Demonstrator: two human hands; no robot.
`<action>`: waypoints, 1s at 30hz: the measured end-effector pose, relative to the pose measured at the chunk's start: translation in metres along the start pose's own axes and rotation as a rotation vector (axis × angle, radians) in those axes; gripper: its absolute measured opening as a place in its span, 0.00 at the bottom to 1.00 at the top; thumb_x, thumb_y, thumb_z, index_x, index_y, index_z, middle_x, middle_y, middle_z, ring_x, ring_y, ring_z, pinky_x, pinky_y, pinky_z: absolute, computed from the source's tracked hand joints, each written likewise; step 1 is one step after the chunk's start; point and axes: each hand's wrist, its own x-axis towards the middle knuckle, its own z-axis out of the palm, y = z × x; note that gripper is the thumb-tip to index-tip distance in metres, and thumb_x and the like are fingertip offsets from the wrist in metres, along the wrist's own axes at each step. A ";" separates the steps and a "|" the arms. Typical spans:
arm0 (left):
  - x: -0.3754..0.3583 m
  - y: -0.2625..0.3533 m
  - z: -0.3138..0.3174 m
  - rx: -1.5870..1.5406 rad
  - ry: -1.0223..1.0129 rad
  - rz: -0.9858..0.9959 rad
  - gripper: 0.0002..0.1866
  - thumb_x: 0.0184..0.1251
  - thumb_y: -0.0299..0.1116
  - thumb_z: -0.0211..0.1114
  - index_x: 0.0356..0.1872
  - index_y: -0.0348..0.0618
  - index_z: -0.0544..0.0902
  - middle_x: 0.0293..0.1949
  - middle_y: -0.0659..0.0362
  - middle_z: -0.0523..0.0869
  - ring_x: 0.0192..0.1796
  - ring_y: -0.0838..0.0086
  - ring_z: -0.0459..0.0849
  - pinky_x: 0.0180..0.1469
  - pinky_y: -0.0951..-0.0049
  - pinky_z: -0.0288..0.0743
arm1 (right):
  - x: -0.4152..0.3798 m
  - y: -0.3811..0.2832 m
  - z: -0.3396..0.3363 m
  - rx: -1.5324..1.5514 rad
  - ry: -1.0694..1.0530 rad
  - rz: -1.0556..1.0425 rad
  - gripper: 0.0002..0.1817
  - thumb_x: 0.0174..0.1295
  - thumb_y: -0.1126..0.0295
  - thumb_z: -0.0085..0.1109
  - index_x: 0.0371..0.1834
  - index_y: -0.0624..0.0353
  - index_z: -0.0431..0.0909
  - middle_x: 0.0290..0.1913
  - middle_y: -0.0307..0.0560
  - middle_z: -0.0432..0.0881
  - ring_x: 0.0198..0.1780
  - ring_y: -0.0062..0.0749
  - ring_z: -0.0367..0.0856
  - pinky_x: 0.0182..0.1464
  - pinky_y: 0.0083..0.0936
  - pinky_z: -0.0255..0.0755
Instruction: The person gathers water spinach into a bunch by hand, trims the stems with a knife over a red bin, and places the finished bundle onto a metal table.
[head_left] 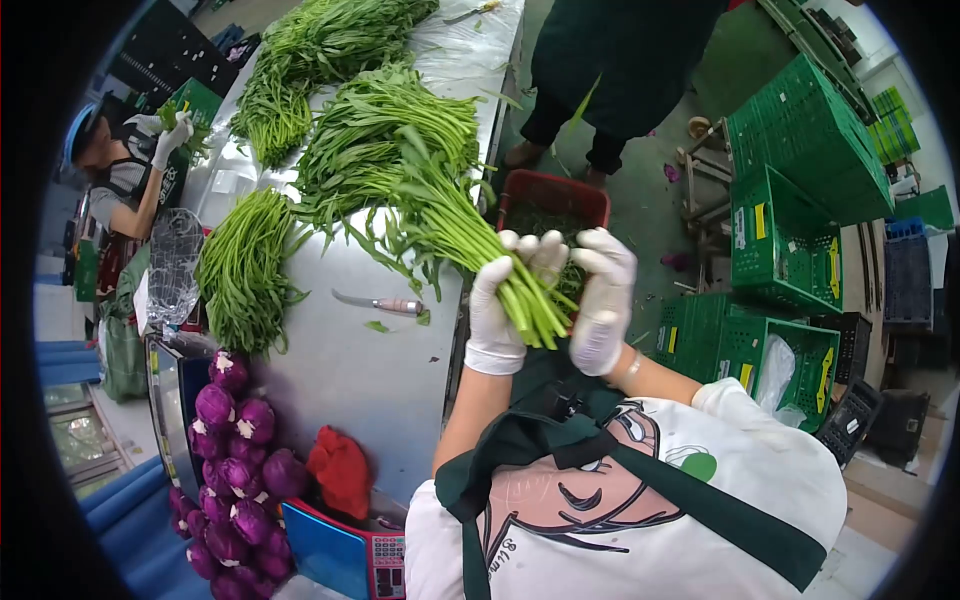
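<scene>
A bundle of green leafy stems [455,225] lies across my gloved left hand [500,310], its cut ends pointing toward me. The fingers of my left hand wrap round the stems. Beside the cut ends is my gloved right hand [605,300], its fingers raised and curved, with its palm side near the stalks. Big heaps of the same greens [370,140] lie on the metal table [370,365], and a smaller bunch [245,260] is at the left. A curved knife [380,303] with a light handle rests on the table.
A red crate [560,190] with green scraps stands on the floor beyond my hands. Green crates [785,240] are stacked at the right. Purple cabbages [240,480], a red cloth [340,470] and a blue-and-red scale [335,550] are at lower left. Two other people stand near the table.
</scene>
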 end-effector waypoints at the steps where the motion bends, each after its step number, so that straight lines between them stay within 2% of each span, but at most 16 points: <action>1: -0.002 -0.008 0.002 -0.002 0.004 -0.021 0.08 0.59 0.28 0.56 0.40 0.45 0.72 0.45 0.53 0.80 0.59 0.61 0.73 0.66 0.58 0.60 | 0.003 -0.003 0.000 0.013 -0.076 0.041 0.35 0.66 0.42 0.26 0.51 0.65 0.69 0.54 0.55 0.67 0.57 0.45 0.64 0.63 0.38 0.53; 2: 0.000 -0.017 0.005 -0.008 0.008 -0.043 0.08 0.59 0.28 0.56 0.40 0.45 0.72 0.45 0.54 0.80 0.60 0.62 0.72 0.66 0.58 0.60 | 0.008 -0.005 -0.004 0.022 -0.154 0.084 0.36 0.66 0.42 0.25 0.52 0.66 0.69 0.55 0.55 0.66 0.57 0.45 0.64 0.63 0.38 0.53; 3: 0.004 -0.023 0.010 -0.063 0.012 0.014 0.08 0.58 0.30 0.57 0.38 0.44 0.72 0.50 0.52 0.78 0.59 0.62 0.72 0.66 0.57 0.59 | 0.016 -0.007 -0.011 0.119 -0.146 0.086 0.31 0.66 0.46 0.36 0.54 0.65 0.68 0.55 0.55 0.65 0.58 0.43 0.63 0.61 0.36 0.55; 4: 0.006 -0.025 0.015 -0.025 -0.042 0.023 0.07 0.57 0.30 0.57 0.37 0.45 0.72 0.58 0.49 0.72 0.59 0.63 0.72 0.66 0.57 0.58 | 0.022 -0.011 -0.022 0.063 -0.147 0.114 0.28 0.65 0.50 0.40 0.54 0.65 0.69 0.54 0.55 0.66 0.57 0.43 0.64 0.60 0.36 0.56; 6: 0.009 -0.033 0.026 0.059 -0.003 0.105 0.06 0.58 0.30 0.57 0.35 0.45 0.73 0.65 0.47 0.62 0.60 0.61 0.70 0.66 0.57 0.58 | 0.028 -0.015 -0.048 -0.048 -0.137 0.176 0.22 0.63 0.57 0.48 0.52 0.63 0.70 0.51 0.54 0.69 0.55 0.44 0.66 0.59 0.34 0.58; 7: 0.011 -0.036 0.018 0.095 -0.050 0.113 0.06 0.58 0.31 0.57 0.35 0.45 0.73 0.67 0.47 0.58 0.62 0.60 0.67 0.66 0.56 0.58 | 0.033 -0.004 -0.065 -0.083 -0.305 0.084 0.17 0.58 0.69 0.56 0.50 0.62 0.73 0.45 0.52 0.73 0.49 0.42 0.71 0.52 0.31 0.65; 8: 0.014 -0.041 0.019 0.111 -0.047 0.079 0.06 0.58 0.31 0.57 0.35 0.45 0.74 0.67 0.47 0.59 0.63 0.60 0.67 0.66 0.57 0.58 | 0.036 -0.007 -0.071 0.100 -0.417 0.279 0.16 0.56 0.71 0.57 0.49 0.59 0.74 0.40 0.49 0.75 0.42 0.40 0.75 0.45 0.29 0.69; 10: 0.011 -0.050 0.020 0.148 -0.018 0.002 0.06 0.58 0.30 0.58 0.35 0.44 0.74 0.66 0.47 0.60 0.63 0.60 0.67 0.65 0.59 0.59 | 0.041 -0.005 -0.076 0.016 -0.476 0.216 0.16 0.52 0.72 0.61 0.46 0.54 0.76 0.38 0.47 0.76 0.37 0.39 0.76 0.39 0.28 0.70; 13: 0.014 -0.061 0.020 0.291 0.054 0.016 0.06 0.59 0.31 0.57 0.35 0.41 0.74 0.58 0.43 0.71 0.59 0.60 0.72 0.62 0.61 0.63 | 0.035 0.006 -0.090 -0.039 -0.587 0.247 0.13 0.48 0.71 0.64 0.40 0.53 0.79 0.34 0.43 0.77 0.36 0.40 0.77 0.37 0.29 0.71; 16: 0.014 -0.065 0.026 0.418 0.199 -0.043 0.06 0.61 0.31 0.56 0.33 0.39 0.74 0.42 0.45 0.82 0.57 0.58 0.73 0.62 0.57 0.63 | 0.036 0.009 -0.099 -0.120 -0.485 0.160 0.10 0.46 0.69 0.65 0.34 0.53 0.80 0.32 0.42 0.77 0.35 0.40 0.77 0.35 0.31 0.71; 18: 0.014 -0.066 0.023 0.465 0.261 -0.063 0.06 0.62 0.31 0.56 0.32 0.39 0.74 0.32 0.51 0.82 0.50 0.59 0.79 0.58 0.57 0.68 | 0.036 0.012 -0.104 -0.170 -0.535 0.112 0.09 0.46 0.69 0.64 0.32 0.52 0.80 0.31 0.41 0.77 0.34 0.38 0.77 0.34 0.31 0.71; 21: 0.011 -0.060 0.009 0.644 0.347 -0.095 0.07 0.63 0.33 0.57 0.31 0.42 0.73 0.25 0.59 0.77 0.46 0.63 0.80 0.47 0.60 0.76 | 0.025 0.019 -0.107 -0.296 -0.715 0.073 0.09 0.44 0.69 0.62 0.31 0.51 0.80 0.29 0.39 0.77 0.33 0.37 0.76 0.33 0.31 0.69; 22: 0.009 -0.058 0.008 0.736 0.340 -0.085 0.07 0.62 0.32 0.57 0.28 0.39 0.76 0.25 0.57 0.80 0.40 0.68 0.81 0.44 0.68 0.76 | 0.021 0.020 -0.105 -0.305 -0.748 0.086 0.08 0.44 0.68 0.60 0.31 0.50 0.80 0.28 0.40 0.76 0.32 0.38 0.76 0.34 0.31 0.69; 25: 0.006 -0.044 0.004 0.937 0.403 -0.254 0.07 0.60 0.32 0.58 0.27 0.39 0.75 0.24 0.57 0.80 0.35 0.68 0.82 0.43 0.68 0.75 | 0.010 0.017 -0.101 -0.279 -0.913 0.240 0.05 0.49 0.68 0.59 0.29 0.53 0.80 0.26 0.43 0.77 0.31 0.40 0.76 0.33 0.31 0.69; 28: 0.011 -0.026 -0.008 0.933 0.312 -0.213 0.07 0.61 0.32 0.58 0.27 0.40 0.76 0.24 0.58 0.80 0.35 0.69 0.82 0.45 0.68 0.73 | -0.009 0.008 -0.103 -0.204 -1.004 0.519 0.05 0.52 0.69 0.58 0.29 0.57 0.80 0.26 0.46 0.78 0.30 0.41 0.77 0.34 0.30 0.71; 30: 0.019 -0.018 -0.019 0.973 0.239 -0.248 0.07 0.61 0.32 0.57 0.28 0.39 0.75 0.24 0.58 0.80 0.36 0.68 0.82 0.45 0.68 0.73 | -0.023 0.013 -0.108 -0.262 -0.896 0.716 0.07 0.52 0.67 0.56 0.29 0.57 0.80 0.27 0.47 0.79 0.32 0.42 0.78 0.37 0.32 0.72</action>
